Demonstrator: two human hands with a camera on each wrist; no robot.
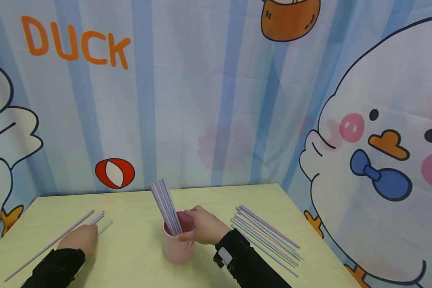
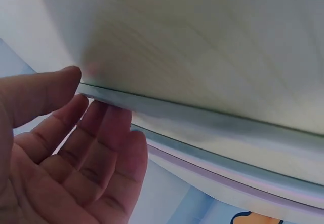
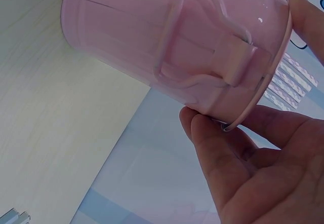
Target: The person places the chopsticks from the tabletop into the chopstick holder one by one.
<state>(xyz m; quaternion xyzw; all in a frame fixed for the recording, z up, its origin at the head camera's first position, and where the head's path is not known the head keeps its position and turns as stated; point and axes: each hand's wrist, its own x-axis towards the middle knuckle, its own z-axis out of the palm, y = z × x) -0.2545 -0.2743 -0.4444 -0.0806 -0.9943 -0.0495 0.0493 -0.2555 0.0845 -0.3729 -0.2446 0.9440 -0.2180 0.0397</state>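
My left hand (image 1: 80, 238) is low over the table's left side, among a few long, thin pastel straws. In the left wrist view its thumb and fingertips pinch a pale grey-green straw (image 2: 202, 120) lying close to the tabletop. Beside that one run a bluish straw (image 2: 212, 159) and a purple straw (image 1: 50, 245). With my right hand (image 1: 207, 226) I hold a pink cup (image 1: 178, 251) by its rim, thumb and fingers on opposite sides. The cup's folding wire handle (image 3: 167, 46) shows in the right wrist view. A bundle of striped straws (image 1: 167, 208) leans leftward inside the cup.
More pastel straws (image 1: 266, 240) lie side by side on the right of the pale wooden table (image 1: 137, 216), near my right forearm. A cartoon duck curtain (image 1: 187, 100) hangs behind the table's back edge and along its sides.
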